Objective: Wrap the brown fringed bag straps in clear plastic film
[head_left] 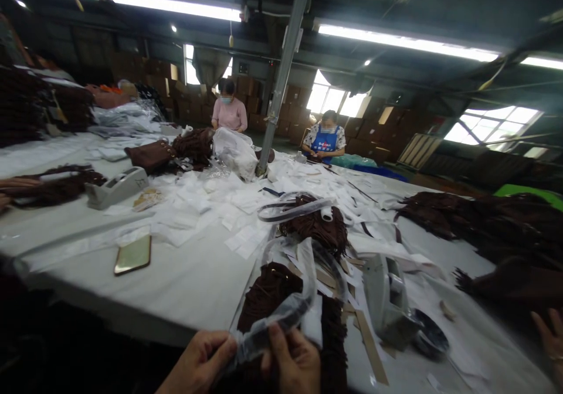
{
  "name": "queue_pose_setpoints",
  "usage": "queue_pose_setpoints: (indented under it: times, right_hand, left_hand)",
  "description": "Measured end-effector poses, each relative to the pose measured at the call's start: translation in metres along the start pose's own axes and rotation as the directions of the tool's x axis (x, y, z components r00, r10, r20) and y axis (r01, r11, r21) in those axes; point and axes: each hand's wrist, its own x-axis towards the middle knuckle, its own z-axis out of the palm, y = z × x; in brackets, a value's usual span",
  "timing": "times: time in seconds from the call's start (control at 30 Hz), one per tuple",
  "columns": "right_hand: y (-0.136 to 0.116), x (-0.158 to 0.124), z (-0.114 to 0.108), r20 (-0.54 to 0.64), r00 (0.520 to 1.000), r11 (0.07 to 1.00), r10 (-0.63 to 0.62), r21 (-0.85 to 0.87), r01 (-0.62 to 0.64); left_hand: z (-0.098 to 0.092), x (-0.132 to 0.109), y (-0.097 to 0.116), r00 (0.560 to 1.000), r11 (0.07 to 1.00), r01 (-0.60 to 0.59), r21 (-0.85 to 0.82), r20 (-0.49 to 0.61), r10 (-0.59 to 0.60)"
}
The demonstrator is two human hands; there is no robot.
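At the table's near edge, both my hands pinch a bag strap (285,309) sleeved in clear plastic. My left hand (202,356) has thumb and fingers closed on its lower end. A little to the right, my right hand (292,356) grips the same strap, thumb on top. The strap arches up over a dark brown fringed bag (264,291) lying just beyond my hands. White paper or foam (312,321) lies on this bag. Farther back is a second brown fringed bag (314,227), its strap also wrapped in plastic.
A grey tape dispenser (382,303) stands to the right, another tape dispenser (116,187) at the left. A phone (132,254) lies on the white table (189,288). Brown bags (497,221) are heaped right. Other people's hands show at both edges; two people (229,109) work beyond a post (284,77).
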Motion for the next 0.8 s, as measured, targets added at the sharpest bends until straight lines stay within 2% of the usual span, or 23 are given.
queue_pose_setpoints:
  times: [0.1, 0.17, 0.23, 0.27, 0.3, 0.33, 0.37, 0.4, 0.43, 0.47, 0.5, 0.53, 0.57, 0.67, 0.8]
  right_hand:
    - [-0.031, 0.023, -0.024, -0.087, 0.996, 0.993, -0.009, 0.119, 0.019]
    - [-0.047, 0.036, -0.042, -0.126, 0.991, 0.993, -0.053, 0.099, 0.065]
    - [-0.055, 0.043, -0.057, -0.191, 0.973, 0.991, -0.13, -0.005, 0.131]
    - [-0.056, 0.042, -0.062, -0.245, 0.948, 0.978, -0.202, -0.103, 0.182]
    - [-0.056, 0.04, -0.065, -0.284, 0.907, 0.94, -0.31, -0.238, 0.246]
    - [-0.055, 0.035, -0.064, -0.273, 0.85, 0.859, -0.45, -0.393, 0.328]
    - [-0.053, 0.028, -0.059, -0.183, 0.781, 0.725, -0.598, -0.538, 0.429]
    - [-0.05, 0.022, -0.051, 0.0, 0.701, 0.542, -0.713, -0.634, 0.552]
    - [-0.046, 0.015, -0.04, 0.237, 0.604, 0.343, -0.761, -0.644, 0.684]
    - [-0.042, 0.01, -0.028, 0.463, 0.494, 0.178, -0.736, -0.571, 0.801]
    - [-0.037, 0.007, -0.017, 0.626, 0.393, 0.075, -0.673, -0.471, 0.879]
    - [-0.034, 0.006, -0.007, 0.724, 0.326, 0.028, -0.608, -0.391, 0.92]
    - [-0.031, 0.007, 0.0, 0.771, 0.304, 0.018, -0.559, -0.356, 0.934]
    - [-0.028, 0.02, -0.002, 0.775, 0.375, 0.036, -0.509, -0.416, 0.909]
    - [-0.035, 0.047, -0.033, 0.689, 0.425, -0.007, -0.587, -0.529, 0.849]
  left_hand:
    - [0.002, -0.002, 0.015, 1.0, 0.998, -0.022, 0.056, 0.011, 0.021]
    - [0.001, 0.0, 0.02, 0.999, 0.995, -0.041, 0.092, 0.004, 0.041]
    - [-0.002, 0.002, 0.019, 0.997, 0.988, -0.057, 0.14, -0.042, 0.063]
    - [-0.004, 0.004, 0.018, 0.995, 0.984, -0.055, 0.17, -0.071, 0.068]
    - [-0.005, 0.005, 0.016, 0.994, 0.979, -0.046, 0.199, -0.092, 0.065]
    - [-0.005, 0.006, 0.015, 0.993, 0.974, -0.037, 0.222, -0.098, 0.06]
    - [-0.004, 0.006, 0.016, 0.995, 0.973, -0.033, 0.229, -0.086, 0.054]
    - [-0.002, 0.006, 0.018, 0.997, 0.976, -0.037, 0.214, -0.054, 0.05]
    - [0.001, 0.006, 0.022, 0.999, 0.985, -0.046, 0.165, -0.009, 0.049]
    - [0.004, 0.005, 0.028, 0.998, 0.995, -0.049, 0.086, 0.044, 0.046]
    - [0.005, 0.005, 0.034, 0.994, 0.999, -0.04, -0.003, 0.102, 0.04]
    - [0.005, 0.004, 0.04, 0.987, 0.996, -0.018, -0.083, 0.158, 0.031]
    - [0.002, 0.004, 0.044, 0.977, 0.991, 0.013, -0.134, 0.214, 0.016]
    - [-0.024, 0.003, 0.043, 0.944, 0.985, 0.115, -0.129, 0.322, -0.068]
    - [-0.072, -0.008, 0.019, 0.937, 0.954, 0.252, -0.165, 0.288, -0.197]
